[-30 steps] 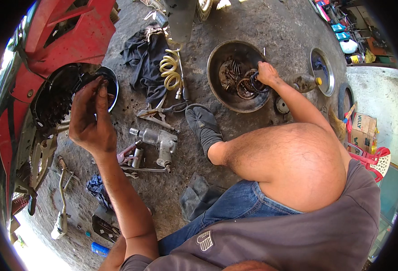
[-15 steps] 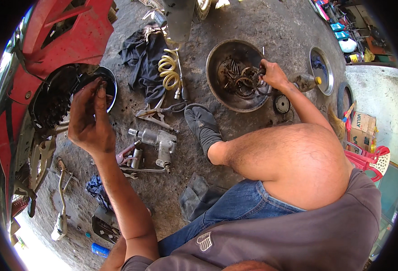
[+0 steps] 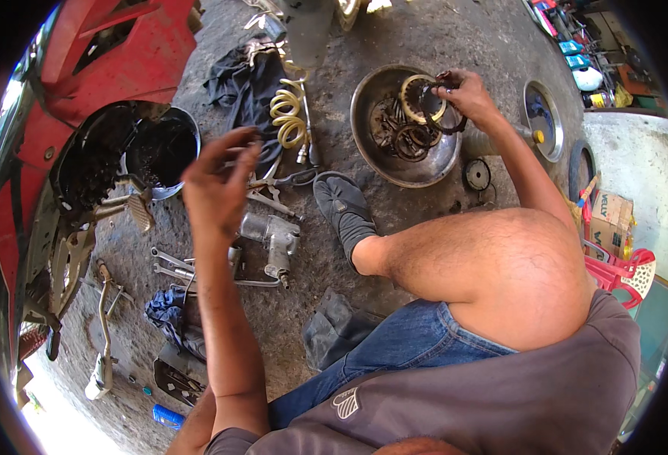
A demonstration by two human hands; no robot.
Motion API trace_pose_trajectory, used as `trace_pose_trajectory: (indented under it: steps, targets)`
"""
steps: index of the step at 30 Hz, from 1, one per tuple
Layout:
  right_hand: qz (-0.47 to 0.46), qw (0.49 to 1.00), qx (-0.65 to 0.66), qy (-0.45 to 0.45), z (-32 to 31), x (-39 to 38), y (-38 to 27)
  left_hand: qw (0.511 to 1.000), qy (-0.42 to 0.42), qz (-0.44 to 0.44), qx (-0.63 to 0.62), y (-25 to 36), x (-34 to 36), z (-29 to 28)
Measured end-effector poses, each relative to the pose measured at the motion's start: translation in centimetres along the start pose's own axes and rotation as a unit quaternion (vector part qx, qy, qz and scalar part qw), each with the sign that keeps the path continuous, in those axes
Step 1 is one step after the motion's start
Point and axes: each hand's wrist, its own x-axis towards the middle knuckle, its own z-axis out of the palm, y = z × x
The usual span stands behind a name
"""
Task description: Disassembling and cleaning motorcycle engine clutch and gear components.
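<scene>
My right hand (image 3: 467, 95) is closed on some dark, oily clutch plates (image 3: 455, 127), thin toothed rings, over a round metal basin (image 3: 358, 140). A pale yellow ring (image 3: 408, 85) shows beside my fingers; whether I hold it too is unclear. More dark rings (image 3: 412, 148) and small dark parts lie in the basin. My left hand (image 3: 219, 186) is raised above the floor tools, fingers bent and apart, slightly blurred, with nothing visible in it. To its left is the red motorcycle (image 3: 106, 83), its engine case (image 3: 95, 163) uncovered, with a black pan (image 3: 167, 152) beneath.
An impact wrench (image 3: 277, 243), spanners (image 3: 171, 265), a coiled yellow air hose (image 3: 288, 121) and a dark cloth (image 3: 243, 87) lie on the floor. Right of the basin are a bottle (image 3: 501, 140), a round metal part (image 3: 476, 174) and a metal tray (image 3: 542, 114). My sandalled foot (image 3: 341, 208) is between.
My left hand has moved right, away from the engine case. My right hand has risen slightly up and right with the rings, and the yellow ring has come into sight.
</scene>
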Motion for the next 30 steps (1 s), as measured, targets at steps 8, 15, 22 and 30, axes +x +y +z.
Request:
trace_pose_trajectory:
  steps: [8, 15, 22, 30]
  targets:
    - [0.117, 0.860, 0.453, -0.203, 6.2, -3.1, -10.3, 0.889, -0.143, -0.168, -0.400, -3.2, -1.2, 5.2]
    - [0.126, 0.843, 0.453, -0.263, 7.7, -5.3, -14.4, 0.813, -0.147, -0.173, -0.536, -4.6, -2.2, 4.3]
    - [0.156, 0.770, 0.512, -0.346, 7.0, -4.1, -14.3, 0.809, -0.084, -0.181, -0.553, -2.9, -2.2, 3.2]
    - [-0.022, 0.817, 0.424, -0.391, 3.0, 0.6, -17.4, 0.833, -0.063, -0.077, -0.544, 1.6, -1.3, 2.8]
